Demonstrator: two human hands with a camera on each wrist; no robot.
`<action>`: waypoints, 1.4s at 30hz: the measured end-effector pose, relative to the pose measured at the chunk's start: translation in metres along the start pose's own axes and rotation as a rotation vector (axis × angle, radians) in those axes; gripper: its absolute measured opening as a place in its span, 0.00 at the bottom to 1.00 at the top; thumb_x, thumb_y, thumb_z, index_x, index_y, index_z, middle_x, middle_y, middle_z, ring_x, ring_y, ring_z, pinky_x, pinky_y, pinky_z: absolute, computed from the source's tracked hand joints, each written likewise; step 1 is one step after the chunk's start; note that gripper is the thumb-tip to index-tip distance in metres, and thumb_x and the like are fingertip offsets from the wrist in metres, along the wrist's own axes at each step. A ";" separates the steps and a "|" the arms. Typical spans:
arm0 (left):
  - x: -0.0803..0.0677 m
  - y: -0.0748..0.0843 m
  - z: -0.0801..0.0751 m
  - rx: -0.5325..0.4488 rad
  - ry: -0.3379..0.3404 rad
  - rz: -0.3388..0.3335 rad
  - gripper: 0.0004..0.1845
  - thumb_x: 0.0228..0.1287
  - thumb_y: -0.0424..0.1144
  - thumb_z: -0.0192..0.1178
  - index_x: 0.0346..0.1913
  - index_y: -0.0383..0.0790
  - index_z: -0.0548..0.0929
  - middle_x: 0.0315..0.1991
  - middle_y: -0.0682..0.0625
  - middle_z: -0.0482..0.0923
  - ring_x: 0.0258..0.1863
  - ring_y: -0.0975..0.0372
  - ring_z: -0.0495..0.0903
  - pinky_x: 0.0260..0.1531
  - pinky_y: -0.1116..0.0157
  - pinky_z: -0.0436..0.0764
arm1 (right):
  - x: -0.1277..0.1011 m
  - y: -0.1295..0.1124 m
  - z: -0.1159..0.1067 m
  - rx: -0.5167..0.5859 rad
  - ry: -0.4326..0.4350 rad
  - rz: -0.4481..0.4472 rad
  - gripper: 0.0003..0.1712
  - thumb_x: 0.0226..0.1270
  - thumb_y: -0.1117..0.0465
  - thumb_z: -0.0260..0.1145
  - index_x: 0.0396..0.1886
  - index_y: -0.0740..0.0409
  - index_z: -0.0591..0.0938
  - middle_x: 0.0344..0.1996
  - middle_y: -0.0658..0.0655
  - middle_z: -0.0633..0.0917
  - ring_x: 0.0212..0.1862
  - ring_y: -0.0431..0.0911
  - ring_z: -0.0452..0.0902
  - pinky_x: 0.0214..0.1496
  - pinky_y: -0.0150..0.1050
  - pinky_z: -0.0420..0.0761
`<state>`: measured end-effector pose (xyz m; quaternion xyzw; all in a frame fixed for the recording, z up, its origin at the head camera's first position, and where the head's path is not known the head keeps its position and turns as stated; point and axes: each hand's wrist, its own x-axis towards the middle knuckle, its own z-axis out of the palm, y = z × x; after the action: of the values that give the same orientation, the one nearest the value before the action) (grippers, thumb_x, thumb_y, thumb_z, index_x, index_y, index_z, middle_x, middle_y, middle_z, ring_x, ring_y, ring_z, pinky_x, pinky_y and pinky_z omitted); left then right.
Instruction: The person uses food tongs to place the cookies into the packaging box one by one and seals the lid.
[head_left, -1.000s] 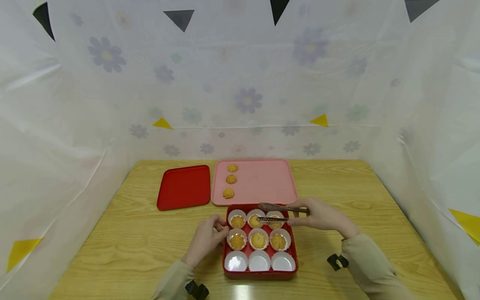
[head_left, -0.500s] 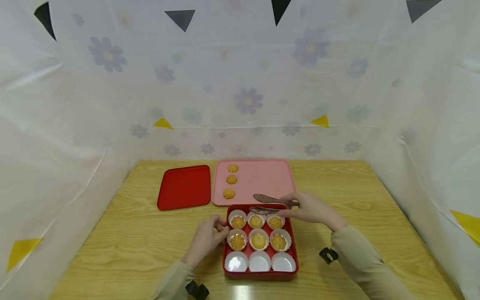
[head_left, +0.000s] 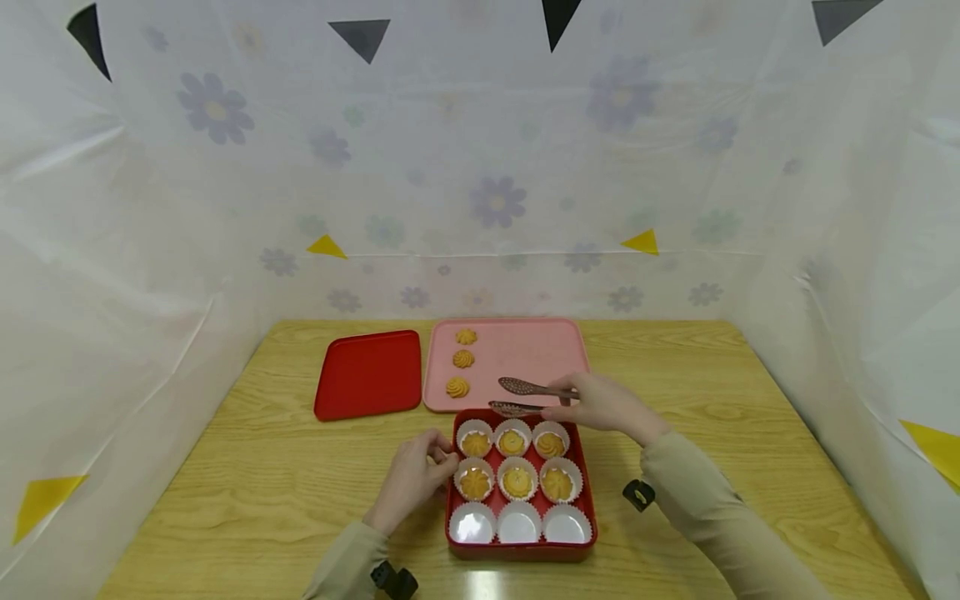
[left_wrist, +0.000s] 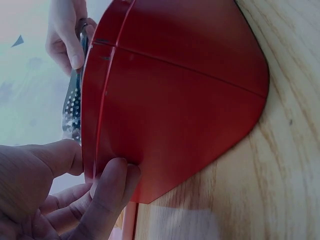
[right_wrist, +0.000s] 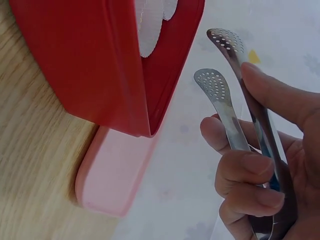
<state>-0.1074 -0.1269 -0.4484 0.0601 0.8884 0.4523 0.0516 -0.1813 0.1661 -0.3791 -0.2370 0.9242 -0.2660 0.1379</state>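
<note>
On the counter the box sits before me, my left hand at its left wall, tray behind it, lid left of the tray, my tongs over the tray's near edge.

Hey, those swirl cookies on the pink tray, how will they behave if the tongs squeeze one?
The cookies look small and ridged, so probably light, brittle and apt to crumble under a hard squeeze. They sit flat on the pink tray, so they should slide rather than roll. The perforated tongs in the right hand may grip the ridges.
</note>
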 end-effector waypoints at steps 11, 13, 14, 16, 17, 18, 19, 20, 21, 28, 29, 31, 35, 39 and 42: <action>0.000 0.000 0.000 0.009 0.001 0.000 0.06 0.60 0.33 0.63 0.38 0.35 0.80 0.27 0.47 0.81 0.19 0.66 0.76 0.18 0.71 0.78 | 0.020 -0.013 -0.003 -0.049 -0.018 0.030 0.10 0.66 0.50 0.70 0.29 0.49 0.84 0.18 0.49 0.72 0.22 0.40 0.61 0.24 0.34 0.61; 0.000 0.001 0.000 0.007 0.003 0.001 0.06 0.59 0.32 0.63 0.38 0.35 0.80 0.27 0.47 0.81 0.19 0.66 0.76 0.18 0.71 0.78 | 0.024 -0.016 -0.003 -0.058 -0.026 0.042 0.10 0.66 0.50 0.70 0.31 0.50 0.85 0.19 0.49 0.73 0.22 0.40 0.61 0.25 0.34 0.61; 0.000 0.001 0.000 0.007 0.005 0.004 0.06 0.59 0.32 0.63 0.38 0.34 0.80 0.27 0.47 0.81 0.19 0.66 0.76 0.18 0.71 0.78 | 0.026 -0.017 -0.003 -0.055 -0.031 0.051 0.10 0.66 0.49 0.70 0.32 0.49 0.86 0.19 0.49 0.73 0.22 0.40 0.61 0.25 0.34 0.60; 0.000 0.001 0.000 0.006 0.006 0.006 0.06 0.59 0.32 0.63 0.38 0.34 0.80 0.27 0.47 0.81 0.18 0.66 0.76 0.18 0.71 0.78 | 0.030 -0.019 -0.003 -0.047 -0.039 0.065 0.10 0.66 0.49 0.70 0.33 0.49 0.86 0.18 0.49 0.73 0.22 0.40 0.61 0.25 0.34 0.61; 0.000 0.001 0.000 0.005 0.006 0.003 0.06 0.59 0.32 0.63 0.38 0.34 0.80 0.27 0.47 0.81 0.18 0.66 0.76 0.18 0.71 0.78 | 0.032 -0.020 -0.004 -0.049 -0.042 0.065 0.10 0.66 0.49 0.70 0.34 0.49 0.86 0.18 0.49 0.73 0.22 0.40 0.61 0.24 0.34 0.61; 0.000 0.001 0.000 0.006 0.007 0.005 0.06 0.59 0.32 0.63 0.38 0.35 0.80 0.27 0.47 0.81 0.18 0.66 0.76 0.18 0.71 0.77 | 0.034 -0.021 -0.004 -0.048 -0.045 0.069 0.10 0.66 0.49 0.70 0.34 0.49 0.87 0.18 0.48 0.73 0.21 0.40 0.61 0.24 0.34 0.61; -0.001 0.001 0.000 0.007 0.007 0.006 0.05 0.59 0.32 0.63 0.38 0.35 0.80 0.27 0.47 0.81 0.18 0.67 0.76 0.18 0.71 0.77 | 0.036 -0.021 -0.003 -0.048 -0.046 0.069 0.10 0.66 0.49 0.70 0.35 0.50 0.87 0.18 0.49 0.73 0.21 0.40 0.61 0.24 0.34 0.61; -0.001 0.001 0.000 0.007 0.007 0.009 0.05 0.59 0.32 0.63 0.38 0.35 0.80 0.27 0.47 0.81 0.18 0.67 0.76 0.18 0.71 0.77 | 0.038 -0.022 -0.003 -0.047 -0.048 0.067 0.10 0.66 0.50 0.70 0.36 0.50 0.88 0.18 0.49 0.74 0.21 0.41 0.61 0.24 0.34 0.61; -0.001 0.002 -0.001 0.006 0.006 0.008 0.05 0.59 0.32 0.63 0.38 0.35 0.80 0.27 0.47 0.81 0.18 0.67 0.76 0.18 0.71 0.77 | 0.040 -0.023 -0.004 -0.057 -0.049 0.061 0.10 0.66 0.50 0.70 0.36 0.51 0.88 0.18 0.49 0.74 0.21 0.40 0.61 0.25 0.34 0.61; -0.001 0.001 0.000 -0.001 0.007 0.016 0.06 0.59 0.31 0.64 0.38 0.35 0.80 0.26 0.47 0.81 0.18 0.66 0.76 0.17 0.71 0.77 | 0.055 -0.029 -0.004 -0.108 -0.060 0.085 0.14 0.65 0.50 0.71 0.41 0.55 0.89 0.18 0.48 0.73 0.23 0.41 0.60 0.26 0.35 0.60; -0.001 0.001 0.000 0.000 0.008 0.017 0.06 0.59 0.31 0.64 0.38 0.35 0.80 0.26 0.47 0.81 0.18 0.66 0.76 0.17 0.71 0.77 | 0.057 -0.030 -0.004 -0.117 -0.062 0.092 0.15 0.65 0.50 0.71 0.42 0.55 0.89 0.19 0.48 0.74 0.23 0.42 0.61 0.26 0.35 0.60; -0.001 0.001 0.000 0.001 0.008 0.017 0.06 0.59 0.32 0.64 0.37 0.35 0.80 0.26 0.47 0.81 0.18 0.66 0.76 0.17 0.71 0.77 | 0.061 -0.032 -0.003 -0.139 -0.066 0.103 0.15 0.65 0.49 0.71 0.42 0.55 0.89 0.21 0.49 0.77 0.24 0.42 0.63 0.27 0.35 0.61; -0.001 0.000 0.000 -0.005 0.008 0.013 0.06 0.59 0.31 0.64 0.37 0.34 0.80 0.26 0.47 0.81 0.18 0.66 0.76 0.17 0.71 0.77 | 0.069 -0.036 -0.001 -0.184 -0.073 0.125 0.14 0.65 0.49 0.71 0.39 0.55 0.88 0.28 0.50 0.85 0.27 0.42 0.67 0.29 0.36 0.66; -0.001 0.001 0.000 -0.010 0.008 0.009 0.06 0.60 0.32 0.64 0.37 0.34 0.80 0.26 0.47 0.81 0.18 0.67 0.76 0.17 0.71 0.77 | 0.076 -0.041 0.003 -0.221 -0.078 0.148 0.14 0.65 0.48 0.71 0.35 0.54 0.86 0.29 0.50 0.84 0.28 0.43 0.69 0.31 0.36 0.68; -0.001 0.000 0.000 -0.004 0.010 0.005 0.06 0.60 0.32 0.64 0.37 0.35 0.80 0.26 0.47 0.81 0.18 0.67 0.76 0.17 0.71 0.77 | 0.080 -0.045 0.007 -0.246 -0.081 0.171 0.15 0.64 0.47 0.71 0.32 0.53 0.82 0.26 0.49 0.80 0.28 0.43 0.67 0.31 0.37 0.66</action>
<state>-0.1070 -0.1270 -0.4478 0.0597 0.8875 0.4545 0.0461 -0.2302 0.0883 -0.3696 -0.1830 0.9603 -0.1283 0.1671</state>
